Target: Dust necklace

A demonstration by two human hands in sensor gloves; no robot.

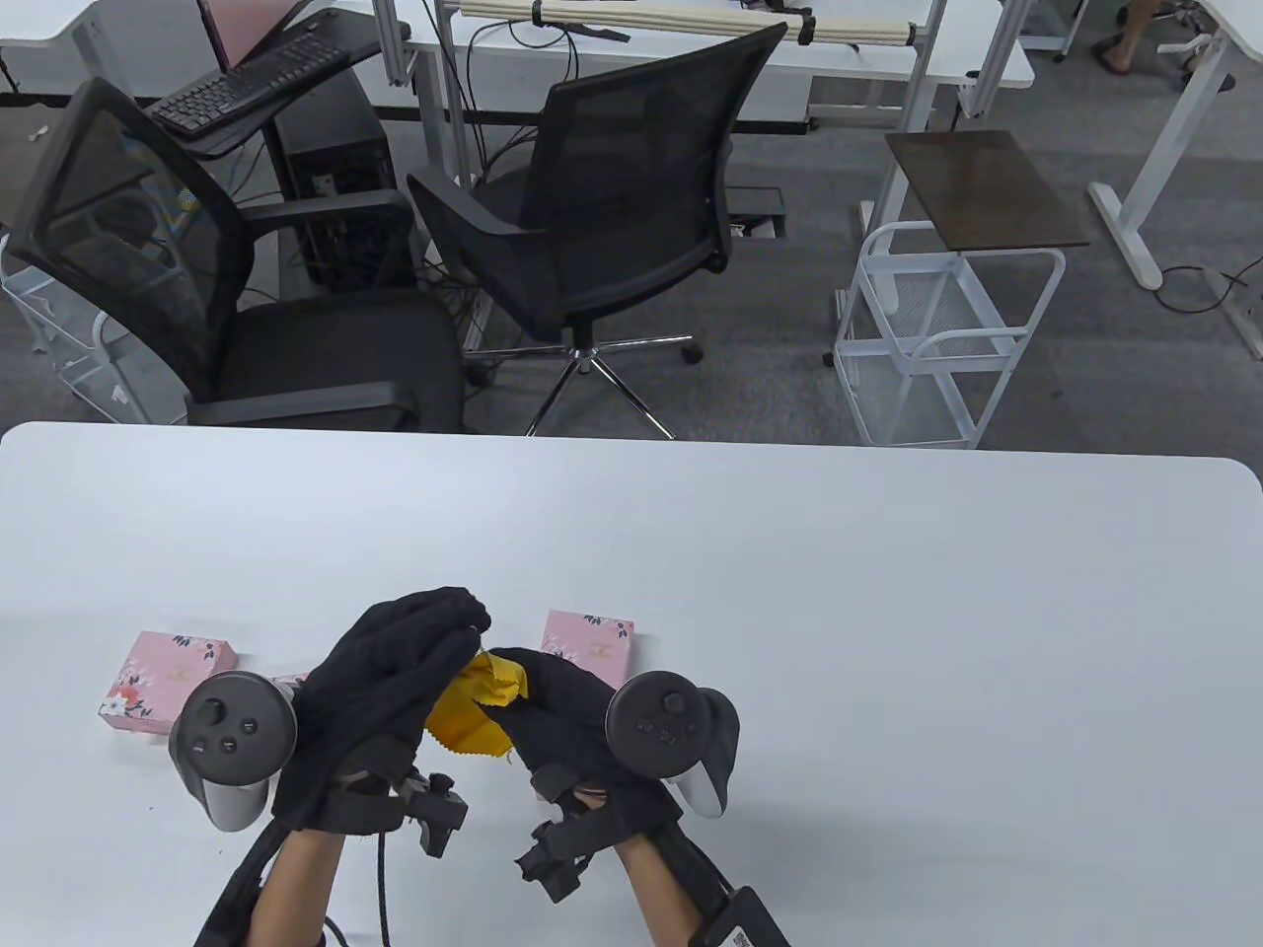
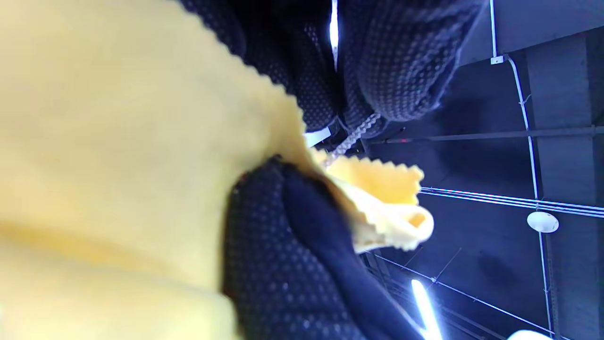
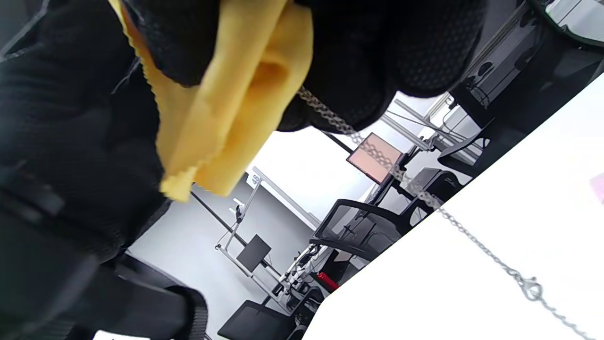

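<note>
Both hands meet above the counter (image 1: 789, 552) in the table view: left hand (image 1: 395, 681) and right hand (image 1: 557, 710) grip a yellow cloth (image 1: 474, 705). Left wrist view: fingers (image 2: 391, 61) pinch the necklace (image 2: 351, 139) against it. Right wrist view: chain hangs toward the counter.
</note>
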